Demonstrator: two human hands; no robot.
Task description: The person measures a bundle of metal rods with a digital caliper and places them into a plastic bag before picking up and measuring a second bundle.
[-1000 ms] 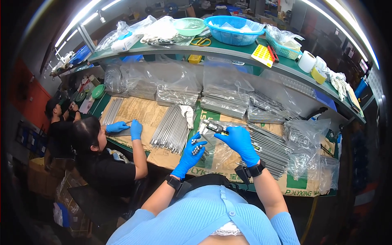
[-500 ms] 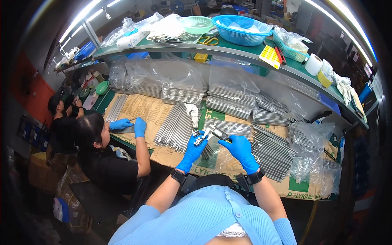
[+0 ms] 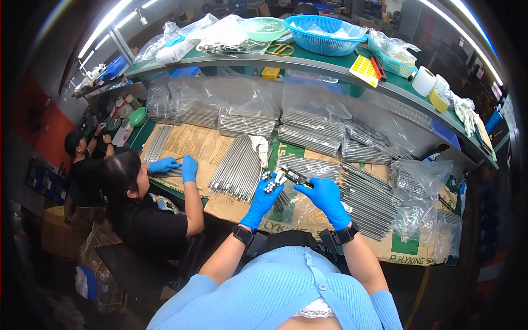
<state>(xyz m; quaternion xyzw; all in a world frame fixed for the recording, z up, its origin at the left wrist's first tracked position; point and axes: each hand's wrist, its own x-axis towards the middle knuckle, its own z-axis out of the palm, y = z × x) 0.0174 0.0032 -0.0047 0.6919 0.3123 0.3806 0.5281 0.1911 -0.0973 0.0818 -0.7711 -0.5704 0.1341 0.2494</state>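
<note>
My left hand [image 3: 262,201], in a blue glove, is closed round a small bundle of metal rods [image 3: 269,187]. Their round ends point up and catch the light. In my right hand [image 3: 326,200], also gloved in blue, is a caliper [image 3: 295,176], its jaws reaching left to the rod ends. Whether the jaws touch a rod is too small to tell. Right of my hands lies a wide pile of metal rods [image 3: 369,201]. Another spread of rods [image 3: 235,170] lies to the left, with a white cloth glove [image 3: 260,150] on it.
Bagged rod stacks [image 3: 311,132] line the back of the bench under a shelf [image 3: 220,60]. The shelf carries a blue basket [image 3: 324,48], scissors [image 3: 280,50] and tape rolls [image 3: 423,82]. A co-worker [image 3: 146,220] in blue gloves sits close on my left, handling rods.
The caliper has turned slightly in my right hand, with its jaws still by the rod ends. My left hand keeps its hold on the rods.
</note>
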